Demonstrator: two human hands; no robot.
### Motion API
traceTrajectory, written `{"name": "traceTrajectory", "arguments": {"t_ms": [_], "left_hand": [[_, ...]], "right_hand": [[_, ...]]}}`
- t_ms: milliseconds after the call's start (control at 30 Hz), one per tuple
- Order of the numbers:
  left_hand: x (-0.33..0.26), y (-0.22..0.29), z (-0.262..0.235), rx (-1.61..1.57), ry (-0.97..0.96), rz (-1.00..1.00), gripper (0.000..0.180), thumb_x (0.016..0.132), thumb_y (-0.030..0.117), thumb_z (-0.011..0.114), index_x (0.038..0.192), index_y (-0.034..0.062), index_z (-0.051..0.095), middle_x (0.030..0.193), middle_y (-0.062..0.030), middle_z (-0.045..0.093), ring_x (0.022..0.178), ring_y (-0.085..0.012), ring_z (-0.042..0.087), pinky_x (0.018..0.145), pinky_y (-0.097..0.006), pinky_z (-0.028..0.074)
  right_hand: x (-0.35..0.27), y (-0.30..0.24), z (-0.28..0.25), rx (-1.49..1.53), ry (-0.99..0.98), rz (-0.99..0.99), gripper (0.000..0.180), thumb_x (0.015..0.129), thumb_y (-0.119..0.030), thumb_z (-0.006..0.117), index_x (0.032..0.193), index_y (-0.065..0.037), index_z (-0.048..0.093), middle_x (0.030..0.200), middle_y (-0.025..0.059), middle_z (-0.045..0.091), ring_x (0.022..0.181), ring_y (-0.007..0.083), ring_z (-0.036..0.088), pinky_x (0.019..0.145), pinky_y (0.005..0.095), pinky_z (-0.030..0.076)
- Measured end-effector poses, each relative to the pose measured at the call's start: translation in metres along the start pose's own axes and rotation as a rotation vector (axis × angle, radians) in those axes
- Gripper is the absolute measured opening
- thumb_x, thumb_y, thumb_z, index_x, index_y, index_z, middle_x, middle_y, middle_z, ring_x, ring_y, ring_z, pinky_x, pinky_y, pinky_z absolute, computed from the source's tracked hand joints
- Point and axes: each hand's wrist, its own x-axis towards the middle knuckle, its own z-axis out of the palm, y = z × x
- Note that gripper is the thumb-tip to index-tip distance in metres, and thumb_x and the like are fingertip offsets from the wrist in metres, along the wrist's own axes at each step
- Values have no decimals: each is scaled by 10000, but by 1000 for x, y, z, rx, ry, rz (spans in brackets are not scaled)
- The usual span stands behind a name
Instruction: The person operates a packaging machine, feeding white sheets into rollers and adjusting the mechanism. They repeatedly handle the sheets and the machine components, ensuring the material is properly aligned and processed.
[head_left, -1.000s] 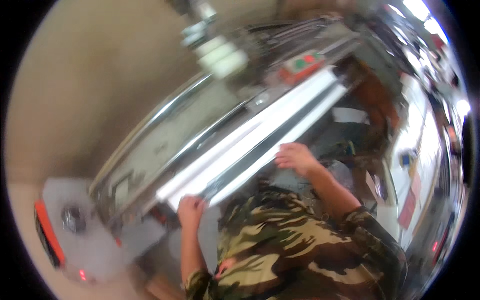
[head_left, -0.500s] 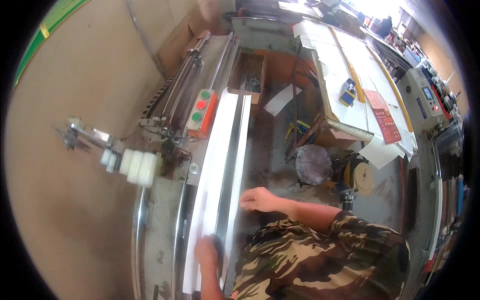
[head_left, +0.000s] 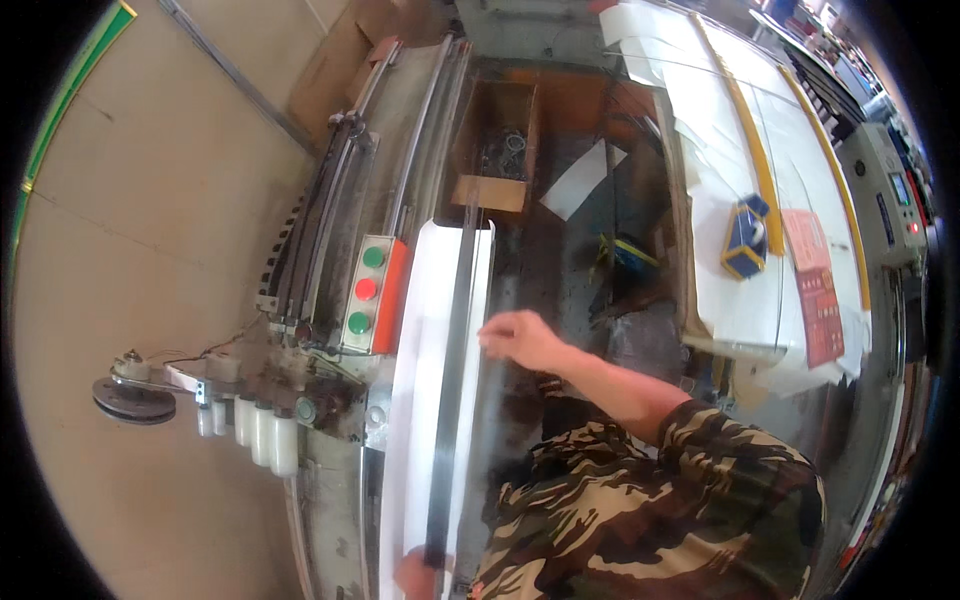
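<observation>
Two bare hands of mine show in the head view, both at the long white sheet [head_left: 415, 410], which lies lengthwise in front of me with a dark strip [head_left: 452, 400] running down it. My right forearm [head_left: 620, 385] slants up and leftward out of a camouflage sleeve [head_left: 735, 435], and my right hand [head_left: 522, 341] is turned palm down, its fingers bent and drawn close together, tips at the sheet's right edge; I cannot tell whether they pinch it. My left hand [head_left: 414, 574] is low at the near end, blurred and partly cut off by the rim, over the sheet beside the strip; its grip I cannot make out. Just left of the sheet's far part sits a push-button control box [head_left: 388, 335], with white rollers [head_left: 262, 437] nearer me, further left.
</observation>
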Motion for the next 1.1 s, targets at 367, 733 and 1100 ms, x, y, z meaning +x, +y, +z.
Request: {"name": "traceTrajectory", "arguments": {"t_ms": [367,733,1100], "left_hand": [[77,136,-35,-322,450,68,306,825,112,688,1100,-15,643,1048,-202,653,1020,-416,597,910,-506,472],[212,292,-116,-356,318,297,547,726,195,823,1198,41,592,1206,-185,617,1107,-405,568,970,-487,464],[217,321,-126,-370,327,18,525,679,92,824,1161,57,618,1112,-161,631,1036,-380,587,915,-462,481]], "right_hand": [[187,-49,-162,-37,568,-120,410,989,-337,636,1218,2,664,1142,126,710,1094,230,646,977,357,480],[320,-40,-253,-564,378,-108,700,958,-505,615,1419,13,522,1376,219,604,1282,342,579,1078,406,433],[453,-32,-247,-573,-180,127,632,992,-528,559,1334,0,613,1320,190,650,1240,314,601,1056,375,447]]}}
